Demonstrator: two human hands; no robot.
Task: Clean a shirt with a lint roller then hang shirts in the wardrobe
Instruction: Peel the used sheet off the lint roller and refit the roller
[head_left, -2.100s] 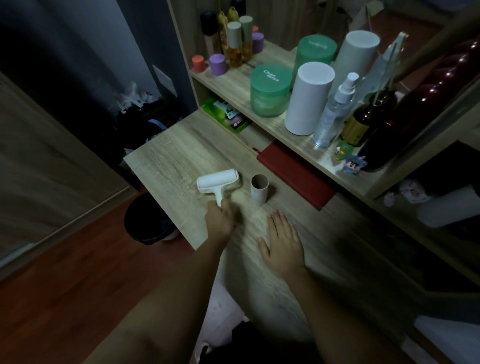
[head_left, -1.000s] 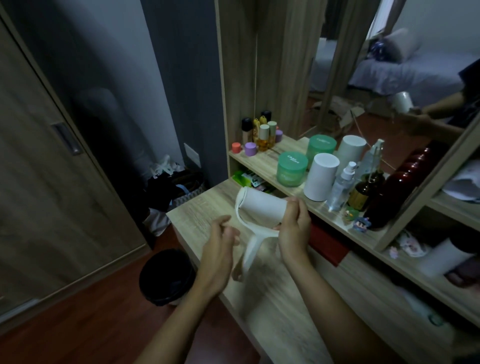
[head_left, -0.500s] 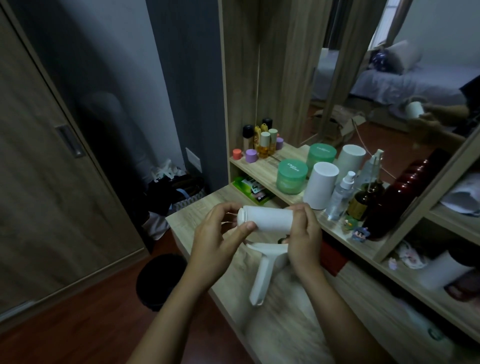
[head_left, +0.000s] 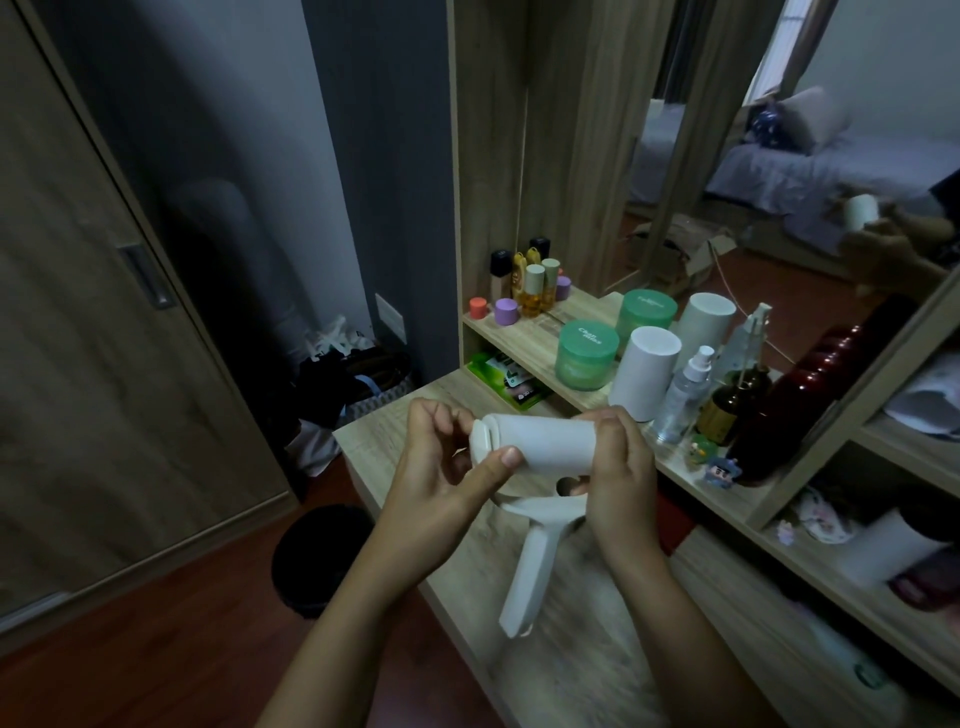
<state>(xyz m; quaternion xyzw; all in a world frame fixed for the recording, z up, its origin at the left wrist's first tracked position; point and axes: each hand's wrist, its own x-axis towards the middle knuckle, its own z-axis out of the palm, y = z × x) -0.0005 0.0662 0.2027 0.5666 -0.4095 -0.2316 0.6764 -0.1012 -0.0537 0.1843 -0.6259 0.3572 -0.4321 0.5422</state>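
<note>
I hold a white lint roller (head_left: 545, 449) in front of me above the wooden dresser top (head_left: 374, 441). Its roll lies sideways and its handle hangs down toward me. My right hand (head_left: 618, 478) grips the roll's right end. My left hand (head_left: 441, 473) pinches the roll's left end, thumb pressed on the end cap and fingers curled behind it. No shirt is in view. A wooden wardrobe door (head_left: 93, 322) with a recessed handle stands to the left.
A shelf (head_left: 540, 338) behind my hands carries green jars, white cylinders, a spray bottle and small bottles. A mirror (head_left: 779, 156) rises above it. A dark bin (head_left: 322, 556) sits on the wood floor left of the dresser. Bags lie in the corner.
The lint roller left the dresser top and is now in both hands. Since half a second ago my left fingers have shifted on the roll's left end; the roller stays about level.
</note>
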